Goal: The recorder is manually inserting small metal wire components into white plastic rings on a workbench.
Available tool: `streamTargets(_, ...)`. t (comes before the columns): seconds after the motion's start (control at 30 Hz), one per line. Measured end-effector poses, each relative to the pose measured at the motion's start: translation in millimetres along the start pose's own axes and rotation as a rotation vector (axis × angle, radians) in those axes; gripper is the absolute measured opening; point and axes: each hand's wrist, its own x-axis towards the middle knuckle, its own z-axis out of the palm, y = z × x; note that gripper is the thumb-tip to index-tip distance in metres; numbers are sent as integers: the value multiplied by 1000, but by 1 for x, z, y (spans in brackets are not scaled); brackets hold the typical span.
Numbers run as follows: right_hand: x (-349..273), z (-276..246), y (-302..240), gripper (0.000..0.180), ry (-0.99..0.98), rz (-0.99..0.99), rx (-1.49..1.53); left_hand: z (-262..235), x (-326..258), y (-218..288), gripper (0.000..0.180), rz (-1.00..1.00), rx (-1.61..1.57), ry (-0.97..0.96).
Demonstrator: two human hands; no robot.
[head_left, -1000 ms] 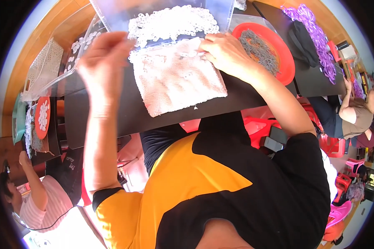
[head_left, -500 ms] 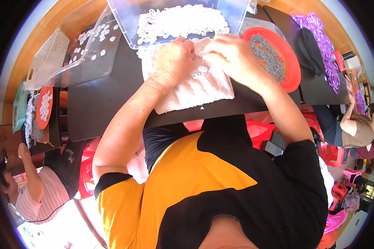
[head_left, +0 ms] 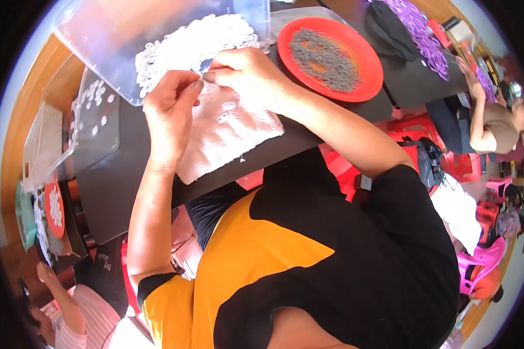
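Turned thumb-side up and shifted toward the cloth's left edge since half a second ago, the person's bare left hand now nearly meets the bare right hand, which reaches across palm down. Left wrist upright, fingers curled toward the thumb; right fingers bent leftward. From where I stand, I cannot tell whether either grip is closed on anything.

Two small, white, ring-like plastic pieces lie just below on a pale pink fluffy cloth, over the dark table. Beyond sits a clear plastic box with a heap of similar white pieces. Pale marks on a co-worker's dark clothing are too small to read.
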Motion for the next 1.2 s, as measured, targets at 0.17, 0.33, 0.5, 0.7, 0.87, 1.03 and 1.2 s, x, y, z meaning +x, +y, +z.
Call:
streamTargets(0.17,-3,-9,-5,19,-85,137,424,5,0,13,7,134,-17,13)
streamTargets(0.33,-5,-12,-9,19,-84,137,433,4,2,13,6,133,20,-33)
streamTargets(0.5,-7,-3,2,21,-77,248,503,13,1,2,4,26,-54,-38)
streamTargets(0.7,-13,-4,0,19,-61,269,464,15,-4,-4,4,-20,-69,-14)
streamTargets(0.87,-48,-50,9,20,257,-292,-944,8,-11,-14,3,-87,-204,-70)
streamTargets(1.03,-67,-77,33,21,127,-153,-1117,19,-11,-15,6,-2,-134,-222)
streamTargets(1.2,-71,-54,36,23,179,-372,-887,17,-9,-23,8,119,-48,-230)
